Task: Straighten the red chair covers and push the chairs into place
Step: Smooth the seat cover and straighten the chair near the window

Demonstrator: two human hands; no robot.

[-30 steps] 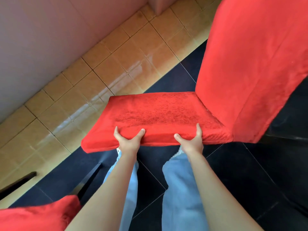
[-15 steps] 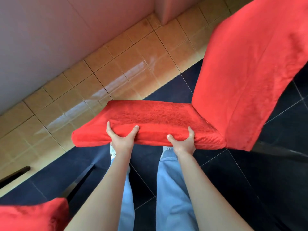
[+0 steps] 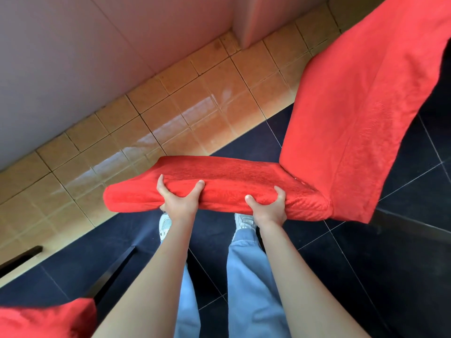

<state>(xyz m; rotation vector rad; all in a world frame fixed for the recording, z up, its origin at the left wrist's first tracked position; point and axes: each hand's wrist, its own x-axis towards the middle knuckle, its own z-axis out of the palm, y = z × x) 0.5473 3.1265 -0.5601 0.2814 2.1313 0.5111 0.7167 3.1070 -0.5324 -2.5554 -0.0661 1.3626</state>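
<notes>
Looks like a dining room, restaurant or banquet-hall type rather than a home, can't be sure. Evidence: matching fitted red chair covers on a high-backed chair, second chair with the same red cover at lower left, dark chair legs beside it. Floor is glossy tile, dark navy tiles bordered by a strip of orange-tan tiles running along a plain pinkish wall. Wall corner or pillar at top. Indoor, daylight glare on the tiles.
</notes>
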